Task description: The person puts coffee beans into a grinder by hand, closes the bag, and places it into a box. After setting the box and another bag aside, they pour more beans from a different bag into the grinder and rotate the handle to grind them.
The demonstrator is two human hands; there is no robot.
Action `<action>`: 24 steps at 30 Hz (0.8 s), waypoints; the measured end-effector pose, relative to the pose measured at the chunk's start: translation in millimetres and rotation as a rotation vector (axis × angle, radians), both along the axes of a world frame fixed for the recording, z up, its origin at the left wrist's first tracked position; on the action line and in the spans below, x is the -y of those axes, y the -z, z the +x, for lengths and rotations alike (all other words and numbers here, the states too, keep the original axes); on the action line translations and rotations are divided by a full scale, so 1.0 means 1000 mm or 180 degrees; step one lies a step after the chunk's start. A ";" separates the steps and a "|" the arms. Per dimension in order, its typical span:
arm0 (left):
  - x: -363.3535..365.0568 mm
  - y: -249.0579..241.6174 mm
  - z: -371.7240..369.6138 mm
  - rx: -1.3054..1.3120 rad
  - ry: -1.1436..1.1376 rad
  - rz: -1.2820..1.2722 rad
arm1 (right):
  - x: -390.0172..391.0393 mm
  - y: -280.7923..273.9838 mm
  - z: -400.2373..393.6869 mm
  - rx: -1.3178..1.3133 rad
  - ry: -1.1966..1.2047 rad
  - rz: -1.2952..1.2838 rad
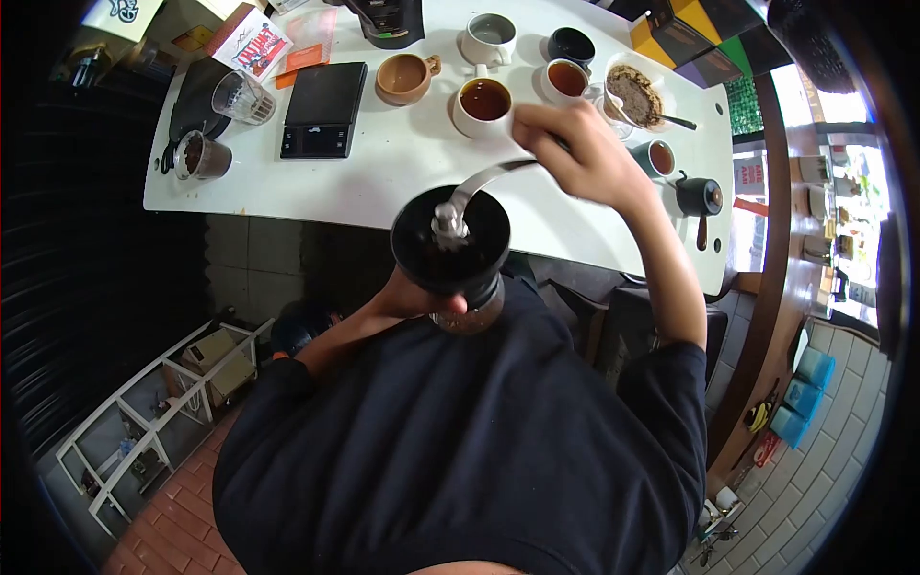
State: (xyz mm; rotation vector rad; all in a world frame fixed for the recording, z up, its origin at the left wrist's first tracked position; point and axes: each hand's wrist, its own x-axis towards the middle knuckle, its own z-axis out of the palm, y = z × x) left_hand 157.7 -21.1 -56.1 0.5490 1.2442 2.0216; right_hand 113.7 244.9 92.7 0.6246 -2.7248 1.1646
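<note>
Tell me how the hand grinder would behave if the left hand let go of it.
The hand grinder is held off the table, gripped low by the left hand, so it would probably drop. The right hand pulls its long crank sideways, likely twisting it. Its lower jar looks like glass, so it is possibly fragile.

a black hand grinder (pixel 450 249) with a silver crank handle (pixel 479 182) and a clear glass jar base showing brown inside. the table (pixel 383 172) is white. on it sit a black scale (pixel 321 108), a tan cup (pixel 404 77), a white cup of dark amber liquid (pixel 484 103), a grey-white cup (pixel 489 38), a black cup (pixel 572 45) and a black kettle (pixel 700 196). the person's shirt (pixel 460 450) is dark navy. the floor tiles (pixel 172 517) are reddish brown.
</note>
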 end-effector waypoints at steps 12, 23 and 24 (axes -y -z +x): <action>0.012 -0.055 -0.022 -0.0167 0.0679 -0.0575 | 0.024 -0.052 0.101 -0.1538 -0.0464 0.0985; 0.002 -0.047 -0.010 -0.0507 0.0469 -0.0744 | 0.044 -0.056 0.104 -0.1984 -0.0684 0.1130; 0.001 -0.047 -0.012 -0.0752 0.0454 -0.0988 | 0.040 -0.054 0.100 -0.1909 -0.0636 0.1017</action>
